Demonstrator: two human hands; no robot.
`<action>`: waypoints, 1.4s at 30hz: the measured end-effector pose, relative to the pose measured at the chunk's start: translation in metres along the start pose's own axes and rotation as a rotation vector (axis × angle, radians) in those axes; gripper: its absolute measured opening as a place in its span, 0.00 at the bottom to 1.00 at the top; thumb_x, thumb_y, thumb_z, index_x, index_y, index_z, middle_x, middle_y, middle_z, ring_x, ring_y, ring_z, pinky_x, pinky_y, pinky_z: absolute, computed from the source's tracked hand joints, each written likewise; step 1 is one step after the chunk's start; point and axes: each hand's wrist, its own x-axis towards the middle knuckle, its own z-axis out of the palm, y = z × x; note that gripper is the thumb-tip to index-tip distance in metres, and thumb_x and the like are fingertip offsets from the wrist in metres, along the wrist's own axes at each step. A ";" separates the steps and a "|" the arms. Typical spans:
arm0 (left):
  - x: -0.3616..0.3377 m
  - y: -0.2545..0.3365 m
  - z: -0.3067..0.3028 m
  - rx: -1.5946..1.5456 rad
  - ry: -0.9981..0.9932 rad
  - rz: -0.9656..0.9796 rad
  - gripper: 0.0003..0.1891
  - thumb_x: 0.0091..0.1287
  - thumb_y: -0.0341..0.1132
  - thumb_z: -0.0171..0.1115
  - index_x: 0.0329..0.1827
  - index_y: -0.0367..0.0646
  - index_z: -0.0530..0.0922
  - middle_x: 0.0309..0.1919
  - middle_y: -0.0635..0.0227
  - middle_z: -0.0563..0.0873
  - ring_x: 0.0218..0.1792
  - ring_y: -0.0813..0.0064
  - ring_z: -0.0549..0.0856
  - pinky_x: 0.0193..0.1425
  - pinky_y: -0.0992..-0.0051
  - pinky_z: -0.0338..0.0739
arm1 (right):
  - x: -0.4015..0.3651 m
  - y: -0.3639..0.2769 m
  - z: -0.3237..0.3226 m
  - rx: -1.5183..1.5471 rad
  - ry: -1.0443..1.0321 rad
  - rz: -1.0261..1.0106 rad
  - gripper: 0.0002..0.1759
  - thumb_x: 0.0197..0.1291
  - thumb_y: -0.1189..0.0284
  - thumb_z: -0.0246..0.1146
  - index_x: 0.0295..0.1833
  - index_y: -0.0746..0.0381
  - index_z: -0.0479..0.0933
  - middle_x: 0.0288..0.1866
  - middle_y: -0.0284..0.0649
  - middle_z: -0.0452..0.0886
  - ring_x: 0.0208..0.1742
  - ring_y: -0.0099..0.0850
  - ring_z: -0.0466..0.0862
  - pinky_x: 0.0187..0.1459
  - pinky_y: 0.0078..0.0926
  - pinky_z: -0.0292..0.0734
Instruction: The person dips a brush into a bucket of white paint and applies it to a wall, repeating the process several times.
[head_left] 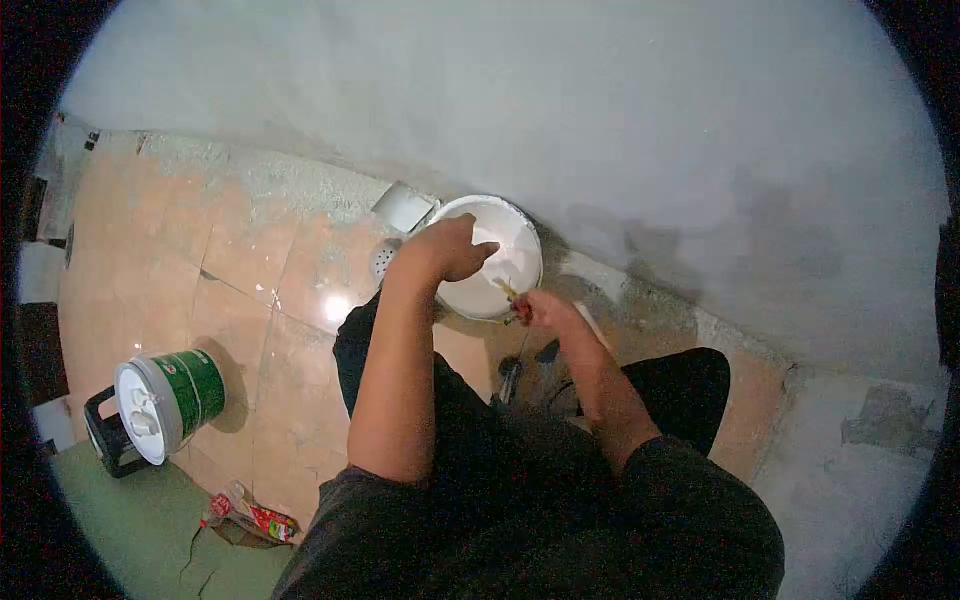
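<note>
A round white bucket (532,262) holding pale, whitish material stands on the floor against the wall. Over its left part is my left hand (455,248), with thumb and a finger spread apart and nothing visible between them. At the bucket's lower right rim, my right hand (538,308) is closed around a small tool (508,290) with a yellowish part and a red part. The tool's tip points over the bucket's inside.
A grey-white wall (600,100) runs behind the bucket. Beside it lie a flat metal plate (404,207) and a perforated round piece (383,260). A green and white bucket (190,390) and a red packet (272,523) are at the left.
</note>
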 end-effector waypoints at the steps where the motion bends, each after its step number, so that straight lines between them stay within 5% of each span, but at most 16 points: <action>1: 0.001 -0.001 0.000 0.005 0.005 0.007 0.33 0.64 0.51 0.53 0.62 0.32 0.65 0.58 0.45 0.73 0.59 0.51 0.73 0.63 0.62 0.68 | -0.013 0.007 0.006 0.002 0.002 -0.010 0.09 0.59 0.72 0.54 0.33 0.67 0.73 0.21 0.40 0.73 0.18 0.31 0.73 0.21 0.31 0.68; 3: 0.009 -0.006 0.007 0.084 -0.037 0.022 0.34 0.63 0.55 0.54 0.67 0.43 0.63 0.59 0.50 0.74 0.60 0.53 0.74 0.63 0.61 0.68 | -0.045 0.020 0.023 0.049 -0.052 -0.063 0.08 0.59 0.74 0.50 0.38 0.67 0.71 0.25 0.39 0.73 0.23 0.32 0.74 0.26 0.34 0.70; 4: 0.011 -0.004 0.010 0.114 -0.046 0.028 0.34 0.63 0.55 0.54 0.67 0.42 0.62 0.59 0.49 0.73 0.60 0.53 0.74 0.64 0.62 0.68 | 0.008 0.045 -0.016 0.165 -0.312 -0.065 0.08 0.58 0.75 0.52 0.42 0.68 0.70 0.25 0.44 0.75 0.25 0.39 0.77 0.31 0.40 0.73; 5: 0.011 -0.003 0.013 0.117 -0.045 0.033 0.34 0.63 0.55 0.54 0.67 0.42 0.62 0.59 0.49 0.73 0.60 0.53 0.74 0.64 0.62 0.68 | -0.009 0.045 -0.005 0.167 -0.310 -0.071 0.08 0.58 0.75 0.52 0.42 0.68 0.70 0.25 0.44 0.75 0.25 0.39 0.77 0.31 0.40 0.73; 7: 0.013 -0.002 0.018 0.133 -0.091 0.097 0.32 0.64 0.52 0.53 0.63 0.34 0.66 0.58 0.47 0.73 0.59 0.52 0.74 0.63 0.61 0.68 | -0.052 0.046 0.026 -0.873 0.613 -0.661 0.11 0.56 0.76 0.56 0.44 0.67 0.69 0.28 0.51 0.76 0.31 0.47 0.80 0.35 0.43 0.74; 11: 0.016 0.005 0.023 0.173 -0.096 0.129 0.32 0.65 0.53 0.52 0.63 0.35 0.66 0.59 0.48 0.73 0.60 0.52 0.73 0.63 0.62 0.68 | -0.066 0.048 0.020 -0.968 0.730 -0.872 0.17 0.51 0.74 0.61 0.46 0.67 0.68 0.34 0.54 0.78 0.39 0.53 0.79 0.38 0.48 0.73; 14: 0.018 0.011 0.024 0.221 -0.134 0.161 0.32 0.65 0.53 0.51 0.63 0.35 0.66 0.60 0.48 0.72 0.61 0.52 0.72 0.64 0.62 0.66 | -0.066 0.047 0.002 -1.278 0.599 -0.799 0.18 0.49 0.76 0.62 0.48 0.66 0.68 0.35 0.54 0.78 0.39 0.54 0.79 0.40 0.49 0.73; 18: 0.027 0.007 0.034 0.241 -0.139 0.201 0.32 0.65 0.54 0.50 0.63 0.35 0.66 0.61 0.48 0.71 0.62 0.52 0.71 0.65 0.61 0.65 | -0.063 0.052 0.000 -1.168 0.728 -0.847 0.18 0.48 0.77 0.61 0.48 0.65 0.69 0.37 0.54 0.77 0.41 0.53 0.78 0.41 0.48 0.73; 20: 0.028 0.004 0.034 0.227 -0.149 0.181 0.33 0.65 0.54 0.51 0.63 0.35 0.67 0.61 0.49 0.71 0.62 0.52 0.71 0.65 0.61 0.65 | -0.071 0.049 -0.002 -1.495 0.595 -0.771 0.17 0.48 0.76 0.59 0.47 0.64 0.71 0.39 0.54 0.77 0.42 0.52 0.78 0.42 0.47 0.73; 23: 0.022 0.007 0.032 0.222 -0.135 0.161 0.33 0.65 0.55 0.51 0.63 0.36 0.67 0.61 0.49 0.71 0.62 0.52 0.71 0.65 0.61 0.65 | -0.069 0.052 -0.003 -1.088 0.559 -0.761 0.15 0.49 0.76 0.58 0.45 0.63 0.72 0.40 0.53 0.77 0.43 0.52 0.78 0.43 0.46 0.74; 24: 0.021 0.007 0.032 0.222 -0.134 0.161 0.33 0.65 0.55 0.51 0.63 0.36 0.67 0.61 0.49 0.71 0.62 0.52 0.71 0.65 0.61 0.65 | -0.064 0.049 -0.003 -1.374 0.655 -0.723 0.15 0.49 0.77 0.56 0.46 0.63 0.71 0.40 0.53 0.77 0.44 0.52 0.78 0.43 0.46 0.74; 29: 0.023 0.005 0.030 0.232 -0.142 0.197 0.33 0.65 0.55 0.50 0.63 0.36 0.66 0.62 0.49 0.71 0.62 0.53 0.70 0.65 0.61 0.65 | -0.079 0.044 0.002 -1.314 0.580 -0.757 0.15 0.52 0.77 0.54 0.48 0.64 0.70 0.38 0.54 0.78 0.41 0.51 0.80 0.41 0.46 0.76; 31: 0.023 0.002 0.031 0.236 -0.123 0.198 0.33 0.65 0.55 0.50 0.63 0.36 0.67 0.62 0.50 0.71 0.62 0.53 0.71 0.65 0.61 0.65 | -0.083 0.042 0.007 -1.546 0.670 -0.686 0.15 0.52 0.79 0.55 0.48 0.66 0.70 0.36 0.54 0.79 0.39 0.50 0.81 0.40 0.44 0.77; 34: 0.018 0.005 0.027 0.216 -0.110 0.204 0.33 0.65 0.55 0.49 0.63 0.36 0.67 0.62 0.50 0.71 0.62 0.53 0.71 0.65 0.61 0.65 | -0.091 0.042 0.008 -1.474 0.701 -0.839 0.16 0.51 0.80 0.56 0.48 0.67 0.70 0.33 0.53 0.79 0.38 0.49 0.81 0.40 0.43 0.78; 42: 0.021 0.004 0.025 0.257 -0.155 0.229 0.37 0.66 0.59 0.47 0.67 0.36 0.60 0.64 0.48 0.67 0.64 0.51 0.68 0.67 0.61 0.62 | -0.061 0.037 -0.014 -1.518 0.618 -0.706 0.18 0.53 0.76 0.55 0.51 0.65 0.69 0.36 0.53 0.80 0.39 0.50 0.81 0.40 0.45 0.78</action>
